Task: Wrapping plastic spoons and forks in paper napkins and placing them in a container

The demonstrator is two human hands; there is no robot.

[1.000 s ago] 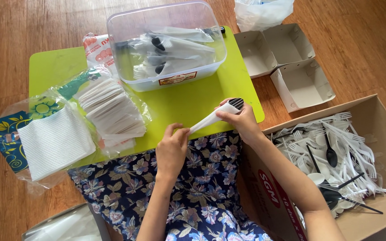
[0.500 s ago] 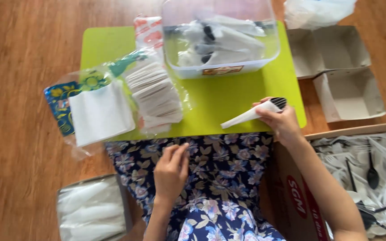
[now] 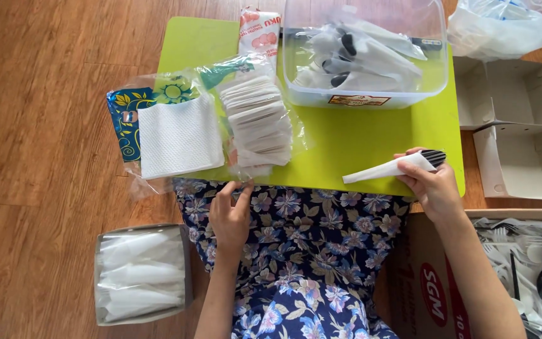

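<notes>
Napkin-wrapped cutlery roll [image 3: 391, 168] with black utensil tips sits in your right hand [image 3: 433, 186], fingers closed around it, over green table [image 3: 359, 135] edge. Your left hand [image 3: 230, 213] is loosely open, fingertips touching the napkin stack [image 3: 258, 125] bag.

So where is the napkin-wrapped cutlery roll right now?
In the head view, the wrapped cutlery roll is held in the right hand, over the green table's near right edge, just below the clear plastic tub.
</notes>
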